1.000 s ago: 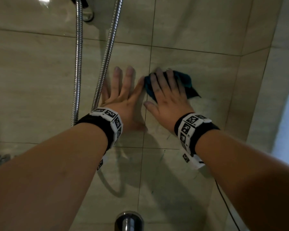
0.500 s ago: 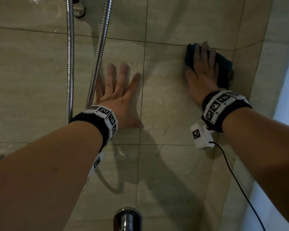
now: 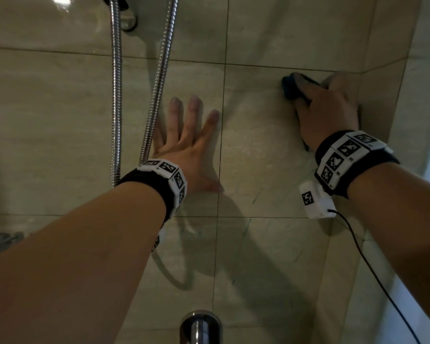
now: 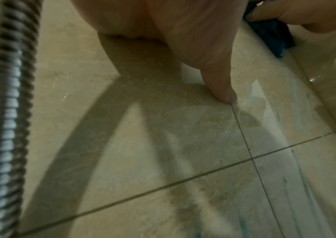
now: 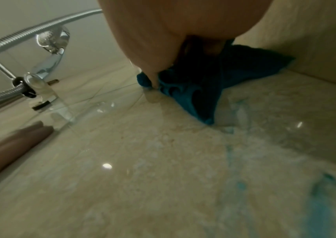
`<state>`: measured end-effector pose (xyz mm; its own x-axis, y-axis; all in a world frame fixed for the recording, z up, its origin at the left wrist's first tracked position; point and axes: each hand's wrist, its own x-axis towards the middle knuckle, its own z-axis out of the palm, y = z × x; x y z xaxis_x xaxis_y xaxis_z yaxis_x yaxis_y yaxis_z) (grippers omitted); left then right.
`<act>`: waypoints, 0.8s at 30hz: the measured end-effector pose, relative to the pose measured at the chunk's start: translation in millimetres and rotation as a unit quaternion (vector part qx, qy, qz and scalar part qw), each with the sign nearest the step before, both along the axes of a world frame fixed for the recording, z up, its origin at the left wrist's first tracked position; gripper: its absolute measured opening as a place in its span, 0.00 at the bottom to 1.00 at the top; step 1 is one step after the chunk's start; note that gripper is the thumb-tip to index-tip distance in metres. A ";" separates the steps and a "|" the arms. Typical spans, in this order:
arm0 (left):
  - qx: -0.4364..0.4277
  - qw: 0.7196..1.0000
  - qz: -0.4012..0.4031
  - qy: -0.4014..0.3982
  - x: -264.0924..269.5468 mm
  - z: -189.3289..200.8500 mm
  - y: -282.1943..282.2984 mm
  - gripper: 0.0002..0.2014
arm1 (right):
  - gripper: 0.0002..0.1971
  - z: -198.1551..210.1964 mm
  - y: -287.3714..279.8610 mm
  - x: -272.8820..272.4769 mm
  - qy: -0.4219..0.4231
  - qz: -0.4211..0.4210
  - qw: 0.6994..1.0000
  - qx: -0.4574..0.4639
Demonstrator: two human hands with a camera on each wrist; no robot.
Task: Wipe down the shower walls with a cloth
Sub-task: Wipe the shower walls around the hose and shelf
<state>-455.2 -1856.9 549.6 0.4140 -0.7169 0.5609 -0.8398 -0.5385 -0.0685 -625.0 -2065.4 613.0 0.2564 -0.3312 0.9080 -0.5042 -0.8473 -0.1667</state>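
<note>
A dark teal cloth (image 3: 289,89) is bunched against the beige tiled wall (image 3: 258,157), close to the right-hand corner. My right hand (image 3: 325,108) grips it and presses it to the tile, covering most of it. The right wrist view shows the thumb (image 5: 153,77) on the left edge of the cloth (image 5: 199,90). My left hand (image 3: 189,135) lies flat on the wall with fingers spread, just right of the hose. In the left wrist view its thumb (image 4: 220,87) touches a grout line, with the cloth (image 4: 273,35) beyond.
Two runs of chrome shower hose (image 3: 159,83) hang left of my left hand. The shower head (image 5: 51,40) sits in its bracket above. A chrome fitting (image 3: 200,326) juts out low in the middle. The side wall (image 3: 382,120) meets the corner. Blue-green smears (image 5: 313,209) mark the tile.
My right hand has swept the cloth from beside my left hand up and right to the corner. My left hand has stayed flat on the wall.
</note>
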 end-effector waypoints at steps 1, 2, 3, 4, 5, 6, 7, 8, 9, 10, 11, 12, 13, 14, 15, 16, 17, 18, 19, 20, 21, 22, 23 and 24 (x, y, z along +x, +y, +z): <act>-0.001 1.000 -0.001 -0.004 0.1 -0.2 0.1 0.79 | 0.24 0.4 0.0 0.0 0.003 0.011 1.000 0.012; -0.002 1.000 -0.002 -0.006 0.8 -0.8 0.2 0.79 | 0.24 0.5 1.3 -0.1 0.002 0.017 1.000 0.022; -0.004 1.000 -0.003 -0.008 1.3 -1.4 0.1 0.79 | 0.25 0.1 2.0 0.1 -0.003 0.020 0.999 0.028; -0.005 1.000 -0.004 -0.009 2.2 -2.1 -0.1 0.79 | 0.25 -0.7 4.6 1.2 -0.008 0.023 0.999 0.032; -0.006 1.000 -0.005 -0.012 2.7 -2.5 0.0 0.79 | 0.26 -2.1 7.7 4.1 -0.008 0.027 0.999 0.032; -0.007 1.000 -0.005 -0.014 3.5 -3.0 -0.2 0.79 | 0.26 -5.3 10.1 8.8 0.000 0.036 0.999 0.026; -0.008 1.000 -0.006 -0.015 4.1 -3.2 -0.4 0.79 | 0.26 -9.2 12.7 14.3 0.010 0.048 0.999 0.016; -0.011 1.000 -0.005 -0.018 4.9 -3.4 -0.9 0.79 | 0.25 -14.5 14.6 20.9 0.020 0.063 0.998 0.003; -0.013 1.000 -0.002 -0.023 5.6 -3.5 -1.5 0.79 | 0.25 -21.2 15.5 26.9 0.026 0.079 0.996 -0.016; -0.016 0.999 0.001 -0.029 6.1 -3.6 -2.3 0.79 | 0.24 -28.0 16.9 31.8 0.031 0.092 0.995 -0.036; -0.019 0.999 0.003 -0.033 6.1 -3.7 -2.8 0.79 | 0.24 -36.4 17.6 35.7 0.040 0.094 0.993 -0.054; -0.021 0.999 0.004 -0.034 6.0 -3.9 -3.2 0.79 | 0.24 -46.0 19.4 38.8 0.054 0.084 0.992 -0.071; -0.022 0.999 0.006 -0.033 5.3 -4.0 -2.8 0.79 | 0.25 -56.3 21.5 41.4 0.066 0.069 0.991 -0.089; -0.022 0.999 0.006 -0.031 4.9 -4.4 -2.8 0.79 | 0.26 -67.7 23.2 44.0 0.072 0.056 0.990 -0.111; -0.020 0.999 0.006 -0.030 4.3 -4.5 -2.7 0.79 | 0.26 -78.6 25.9 45.9 0.073 0.049 0.987 -0.133; -0.019 0.999 0.006 -0.029 3.5 -4.5 -2.5 0.78 | 0.27 -90.5 28.2 48.1 0.085 0.048 0.984 -0.149; -0.020 0.999 0.006 -0.028 2.7 -4.2 -2.2 0.78 | 0.28 -103.0 30.1 50.4 0.117 0.050 0.980 -0.154; -0.022 0.999 0.006 -0.027 2.2 -3.9 -2.3 0.78 | 0.30 -115.8 31.9 51.7 0.156 0.052 0.975 -0.152; -0.023 0.999 0.006 -0.024 1.6 -3.7 -3.1 0.77 | 0.32 -129.4 33.7 51.6 0.190 0.055 0.967 -0.157; -0.023 1.000 0.007 -0.020 0.8 -3.8 -3.8 0.76 | 0.34 -140.9 35.2 50.4 0.211 0.059 0.959 -0.177; -0.023 1.000 0.009 -0.018 -0.2 -3.9 -4.7 0.75 | 0.37 -150.3 33.7 49.6 0.226 0.062 0.950 -0.207; -0.023 1.000 0.012 -0.017 -1.2 -4.1 -5.4 0.75 | 0.40 -156.6 31.0 48.8 0.238 0.063 0.941 -0.231; -0.023 0.999 0.015 -0.017 -2.6 -4.3 -5.4 0.75 | 0.42 -159.2 25.8 48.2 0.246 0.067 0.933 -0.253; -0.023 0.999 0.018 -0.020 -3.3 -4.3 -5.6 0.76 | 0.42 -157.4 21.7 45.6 0.261 0.073 0.925 -0.268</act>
